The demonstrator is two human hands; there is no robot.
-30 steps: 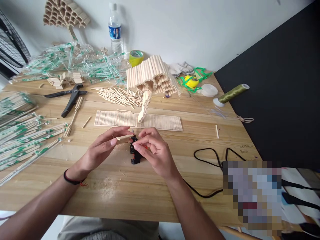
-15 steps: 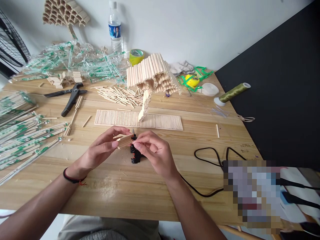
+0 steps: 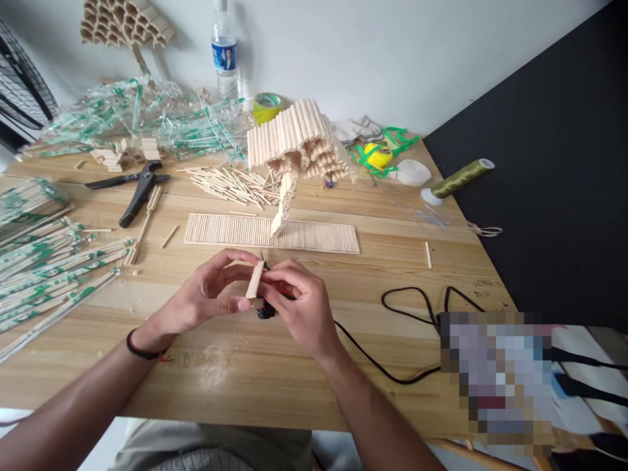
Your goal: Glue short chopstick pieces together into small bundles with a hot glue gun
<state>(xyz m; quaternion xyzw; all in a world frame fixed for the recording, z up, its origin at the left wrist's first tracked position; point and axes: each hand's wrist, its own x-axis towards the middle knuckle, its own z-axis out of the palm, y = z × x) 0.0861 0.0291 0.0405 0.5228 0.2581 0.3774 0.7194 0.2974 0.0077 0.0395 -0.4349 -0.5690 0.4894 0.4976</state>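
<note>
My left hand (image 3: pixel 209 294) and my right hand (image 3: pixel 297 304) meet over the middle of the wooden table (image 3: pixel 314 366). Both pinch a short piece made of pale wooden sticks (image 3: pixel 255 280), now tilted nearly upright between the fingertips. A black glue gun (image 3: pixel 265 310) lies on the table right under my right hand, its cord (image 3: pixel 392 376) trailing to the right. Just beyond my hands lies a flat mat of glued sticks (image 3: pixel 269 232) with a stick-built tree model (image 3: pixel 297 147) standing on it.
Wrapped chopsticks (image 3: pixel 44 268) pile up at the left. Black cutters (image 3: pixel 137 190) and loose cut sticks (image 3: pixel 230 186) lie behind. A water bottle (image 3: pixel 224 52), tape roll (image 3: pixel 267 108), green thread spool (image 3: pixel 458 180) and another stick model (image 3: pixel 122 26) stand at the back.
The stick piece has turned from lying nearly level to tilted upright between my fingers. My right hand has closed lower over the glue gun.
</note>
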